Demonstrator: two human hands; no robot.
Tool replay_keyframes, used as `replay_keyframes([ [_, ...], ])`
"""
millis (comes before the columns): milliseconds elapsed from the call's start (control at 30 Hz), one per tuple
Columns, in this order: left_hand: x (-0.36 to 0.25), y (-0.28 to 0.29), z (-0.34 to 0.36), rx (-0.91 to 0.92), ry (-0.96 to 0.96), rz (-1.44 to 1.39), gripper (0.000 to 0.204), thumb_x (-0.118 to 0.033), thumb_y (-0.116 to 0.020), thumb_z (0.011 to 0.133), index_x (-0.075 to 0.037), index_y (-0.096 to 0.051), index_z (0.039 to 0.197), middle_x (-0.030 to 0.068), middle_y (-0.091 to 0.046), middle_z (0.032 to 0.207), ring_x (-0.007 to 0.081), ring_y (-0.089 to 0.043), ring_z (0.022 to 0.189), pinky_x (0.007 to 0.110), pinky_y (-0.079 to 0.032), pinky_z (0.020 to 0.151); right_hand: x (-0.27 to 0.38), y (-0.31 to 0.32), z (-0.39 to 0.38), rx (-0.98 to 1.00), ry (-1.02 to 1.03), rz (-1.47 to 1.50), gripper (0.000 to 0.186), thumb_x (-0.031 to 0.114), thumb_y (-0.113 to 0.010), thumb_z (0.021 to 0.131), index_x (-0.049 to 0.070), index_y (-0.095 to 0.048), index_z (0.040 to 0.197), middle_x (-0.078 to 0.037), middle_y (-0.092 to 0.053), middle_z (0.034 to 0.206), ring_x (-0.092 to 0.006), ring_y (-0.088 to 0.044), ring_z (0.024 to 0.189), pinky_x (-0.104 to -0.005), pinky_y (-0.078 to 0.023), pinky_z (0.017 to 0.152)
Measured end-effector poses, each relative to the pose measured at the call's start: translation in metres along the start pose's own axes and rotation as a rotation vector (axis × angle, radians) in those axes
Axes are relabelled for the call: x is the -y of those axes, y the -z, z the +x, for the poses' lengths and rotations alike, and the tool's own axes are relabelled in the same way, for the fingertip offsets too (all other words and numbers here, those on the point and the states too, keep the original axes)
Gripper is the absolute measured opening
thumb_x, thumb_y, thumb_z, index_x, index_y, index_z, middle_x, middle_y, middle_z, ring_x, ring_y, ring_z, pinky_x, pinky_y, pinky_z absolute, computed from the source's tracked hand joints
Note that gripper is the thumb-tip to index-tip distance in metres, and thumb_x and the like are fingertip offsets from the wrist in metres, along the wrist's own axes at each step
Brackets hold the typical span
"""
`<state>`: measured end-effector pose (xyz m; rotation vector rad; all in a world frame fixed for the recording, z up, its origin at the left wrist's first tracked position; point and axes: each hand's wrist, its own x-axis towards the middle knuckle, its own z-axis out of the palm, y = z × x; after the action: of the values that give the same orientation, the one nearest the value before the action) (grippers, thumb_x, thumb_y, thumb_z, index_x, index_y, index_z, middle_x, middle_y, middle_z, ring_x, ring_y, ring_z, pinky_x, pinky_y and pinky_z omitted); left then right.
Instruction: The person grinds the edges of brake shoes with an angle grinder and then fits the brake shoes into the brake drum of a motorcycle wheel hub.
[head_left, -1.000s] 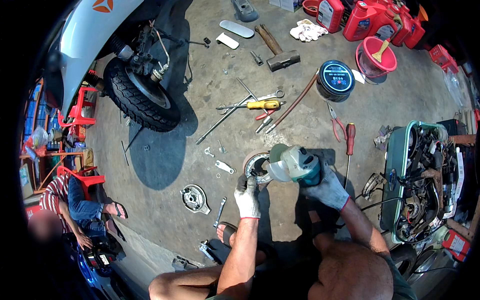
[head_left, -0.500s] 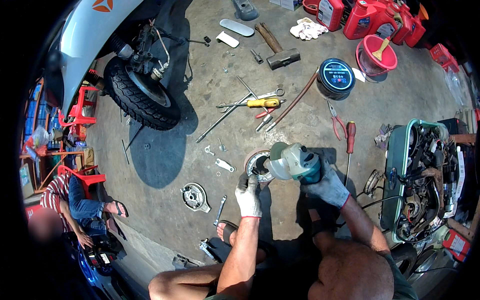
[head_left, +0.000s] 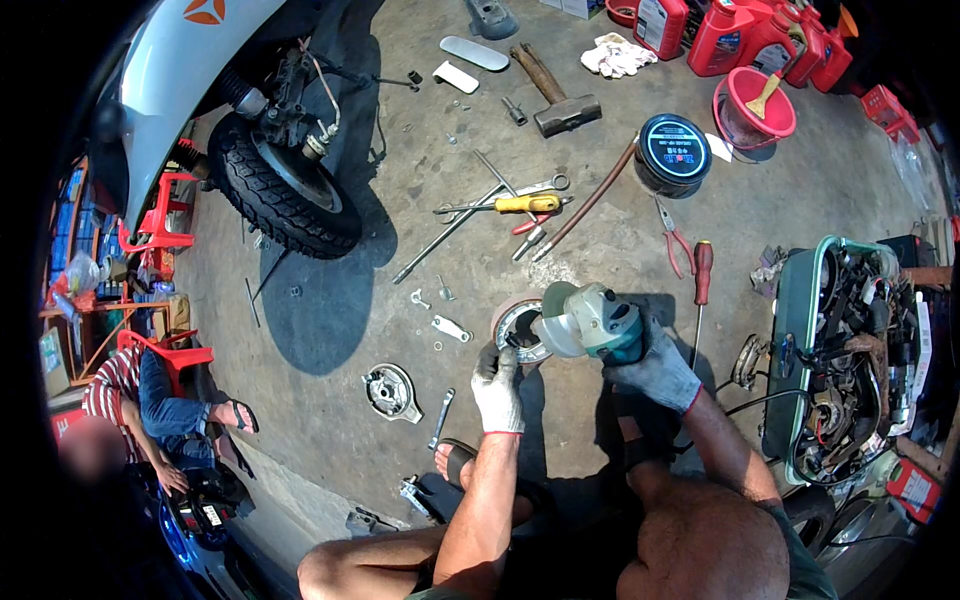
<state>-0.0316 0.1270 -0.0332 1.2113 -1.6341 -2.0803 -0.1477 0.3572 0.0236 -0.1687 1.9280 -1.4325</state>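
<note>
In my gloved right hand (head_left: 660,368) is a teal angle grinder (head_left: 612,335), the fingers closed round its body. Its disc and pale guard (head_left: 562,328) hang over the right side of a ring-shaped brake shoe (head_left: 506,316) with a pinkish-brown outer lining and a metal inner rim. My gloved left hand (head_left: 495,392) pinches the near edge of that ring with thumb and fingers. Whether the disc touches the lining cannot be made out, since the guard covers that spot. A round metal brake plate (head_left: 388,393) lies on the floor left of my left hand.
A wrench (head_left: 441,419), a small metal lever (head_left: 452,328) and a yellow-handled screwdriver (head_left: 525,204) lie about. Beyond are a hammer (head_left: 566,115) and a black tub (head_left: 672,155). A green parts bin (head_left: 785,350) stands right, a scooter wheel (head_left: 235,180) far left. A person (head_left: 165,410) sits left.
</note>
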Motion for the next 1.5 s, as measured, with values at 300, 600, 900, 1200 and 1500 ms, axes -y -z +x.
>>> replay_keyframes([
  [300, -0.008, -0.003, 0.001, 0.018, -0.107, 0.066, 0.023, -0.015, -0.066, 0.097, 0.002, -0.066, 0.113, -0.0002, -0.064, 0.088, 0.0079, -0.054, 0.076, 0.025, -0.046, 0.068, -0.007, -0.006, 0.003, -0.054, 0.007, 0.106, 0.087, 0.019, -0.086, 0.066, 0.004, -0.041, 0.140, -0.014, -0.061, 0.120, -0.0238, -0.064, 0.109, -0.0388, -0.053, 0.096],
  [600, -0.025, -0.001, 0.000, 0.035, -0.196, 0.272, 0.026, -0.018, -0.067, 0.097, 0.002, -0.065, 0.114, 0.0051, -0.066, 0.090, 0.0117, -0.060, 0.080, 0.029, -0.051, 0.070, 0.008, 0.000, 0.004, -0.003, 0.042, -0.055, 0.090, 0.019, -0.086, 0.070, 0.000, -0.035, 0.142, -0.016, -0.054, 0.132, -0.0267, -0.055, 0.123, -0.0372, -0.046, 0.107],
  [900, -0.025, 0.004, 0.009, 0.032, -0.250, 0.485, 0.031, -0.013, -0.068, 0.094, 0.003, -0.063, 0.120, 0.0124, -0.070, 0.105, 0.0185, -0.066, 0.092, 0.031, -0.053, 0.081, 0.009, -0.001, 0.005, -0.061, 0.085, -0.107, 0.092, 0.021, -0.086, 0.063, 0.004, -0.040, 0.142, -0.019, -0.057, 0.132, -0.0333, -0.057, 0.123, -0.0415, -0.047, 0.105],
  [1200, -0.048, 0.001, 0.012, 0.131, -0.357, 0.823, 0.030, -0.007, -0.068, 0.090, 0.002, -0.066, 0.118, 0.0152, -0.073, 0.106, 0.0205, -0.069, 0.095, 0.034, -0.054, 0.086, 0.014, 0.002, 0.001, -0.038, 0.086, -0.198, 0.093, 0.023, -0.086, 0.064, 0.008, -0.039, 0.144, -0.020, -0.059, 0.130, -0.0358, -0.060, 0.120, -0.0432, -0.049, 0.102],
  [1500, -0.074, -0.006, 0.012, 0.205, -0.508, 1.039, 0.029, -0.015, -0.071, 0.087, -0.002, -0.069, 0.112, 0.0164, -0.072, 0.102, 0.0290, -0.071, 0.091, 0.038, -0.055, 0.082, 0.011, 0.002, 0.001, -0.056, 0.117, -0.354, 0.092, 0.030, -0.087, 0.067, 0.009, -0.040, 0.144, -0.019, -0.064, 0.124, -0.0360, -0.066, 0.111, -0.0434, -0.054, 0.094],
])
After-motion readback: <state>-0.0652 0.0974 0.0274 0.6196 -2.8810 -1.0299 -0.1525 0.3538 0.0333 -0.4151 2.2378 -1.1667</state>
